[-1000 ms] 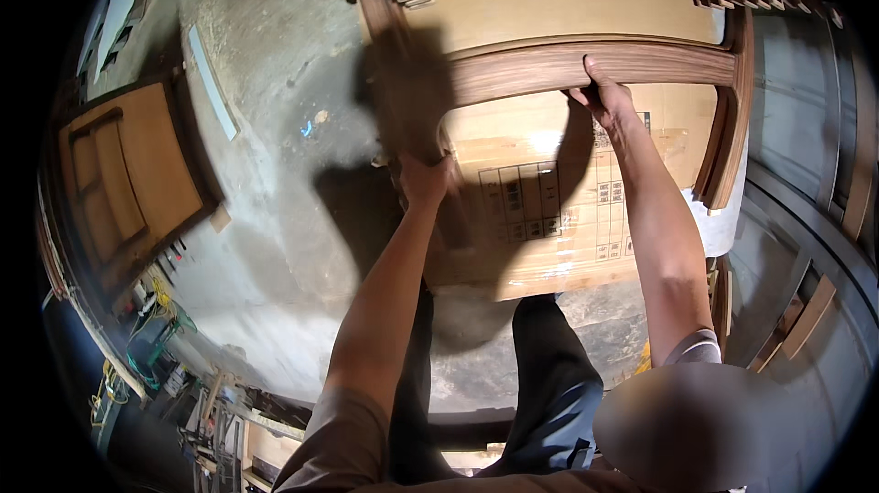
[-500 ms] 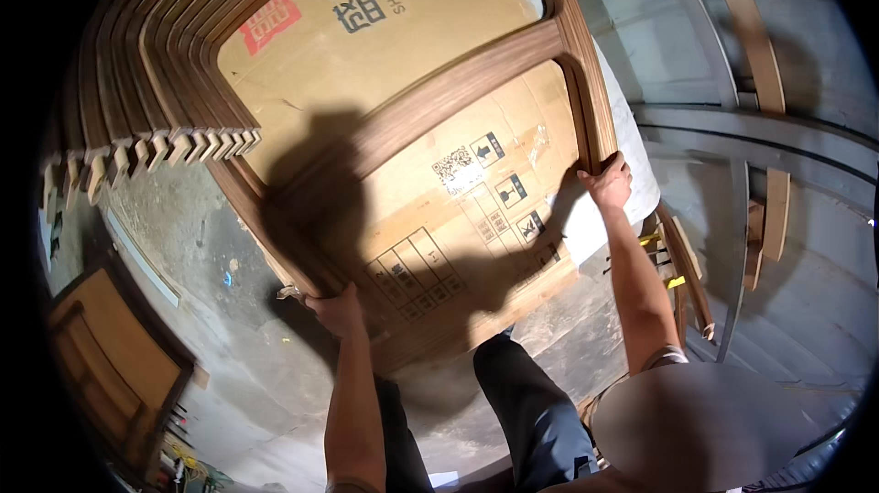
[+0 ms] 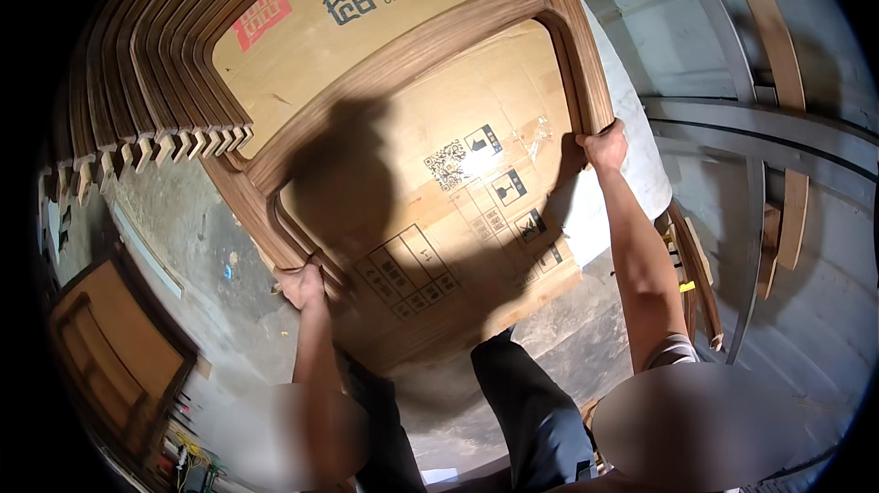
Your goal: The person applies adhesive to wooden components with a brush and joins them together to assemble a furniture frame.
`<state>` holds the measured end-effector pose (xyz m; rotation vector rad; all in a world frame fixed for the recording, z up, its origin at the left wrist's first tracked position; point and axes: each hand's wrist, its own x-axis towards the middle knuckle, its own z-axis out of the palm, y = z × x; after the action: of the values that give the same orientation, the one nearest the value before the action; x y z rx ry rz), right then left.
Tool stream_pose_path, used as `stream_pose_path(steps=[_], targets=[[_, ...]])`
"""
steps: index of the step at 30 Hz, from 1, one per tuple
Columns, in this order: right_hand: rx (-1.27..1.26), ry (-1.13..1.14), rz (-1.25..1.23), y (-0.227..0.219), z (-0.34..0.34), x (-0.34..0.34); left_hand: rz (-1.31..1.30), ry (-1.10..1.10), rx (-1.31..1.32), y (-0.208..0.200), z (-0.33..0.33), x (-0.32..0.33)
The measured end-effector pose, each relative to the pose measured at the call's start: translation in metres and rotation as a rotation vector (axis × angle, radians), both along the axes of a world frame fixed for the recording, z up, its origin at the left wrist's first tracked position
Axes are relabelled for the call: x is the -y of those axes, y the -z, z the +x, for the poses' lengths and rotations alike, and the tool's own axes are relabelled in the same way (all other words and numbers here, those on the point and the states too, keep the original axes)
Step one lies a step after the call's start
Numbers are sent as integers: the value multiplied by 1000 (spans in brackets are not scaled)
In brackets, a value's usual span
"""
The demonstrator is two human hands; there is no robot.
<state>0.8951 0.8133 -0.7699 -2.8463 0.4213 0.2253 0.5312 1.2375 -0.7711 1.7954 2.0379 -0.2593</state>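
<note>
A brown wooden frame with two curved side legs and a broad crossrail [image 3: 430,43] lies over a flat sheet of printed cardboard [image 3: 458,246]. My left hand [image 3: 302,282] is closed around the end of its left leg. At the end of the right leg, my right hand [image 3: 604,143] grips with fingers wrapped around the wood. A row of similar curved wooden pieces [image 3: 156,63] is nested closely together at the upper left, their pale cut ends facing me. My head's shadow falls across the crossrail and cardboard.
On the floor at the left leans a panelled wooden piece [image 3: 119,346], with tools and a yellow cable [image 3: 192,452] near it. Grey metal bars [image 3: 760,122] and wooden strips [image 3: 792,218] stand at the right. A white surface [image 3: 632,145] shows beneath the cardboard's right edge.
The wooden frame has shifted away from me and slightly left. Both hands have moved with it and keep hold of the leg ends; the left hand has gone farther left.
</note>
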Motion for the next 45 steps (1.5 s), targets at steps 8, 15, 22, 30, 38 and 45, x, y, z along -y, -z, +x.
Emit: stream_pose_path(steps=[8, 15, 22, 30, 38, 45], targets=[[-57, -17, -42, 6, 25, -31, 74, -34, 126, 21, -8, -20], [-51, -18, -56, 46, 39, 31, 88, 42, 85, -2, 7, -1], [50, -162, -128, 23, 31, 6, -154, -113, 65, -25, -2, 22], [-11, -96, -141, 31, 32, 20, -91, -12, 105, 6, -22, 22], [-34, -57, -5, 4, 24, -8, -50, -5, 4, -4, -14, 25], [-63, -95, -172, -8, 31, -19, -9, -19, -49, -3, -7, 26]])
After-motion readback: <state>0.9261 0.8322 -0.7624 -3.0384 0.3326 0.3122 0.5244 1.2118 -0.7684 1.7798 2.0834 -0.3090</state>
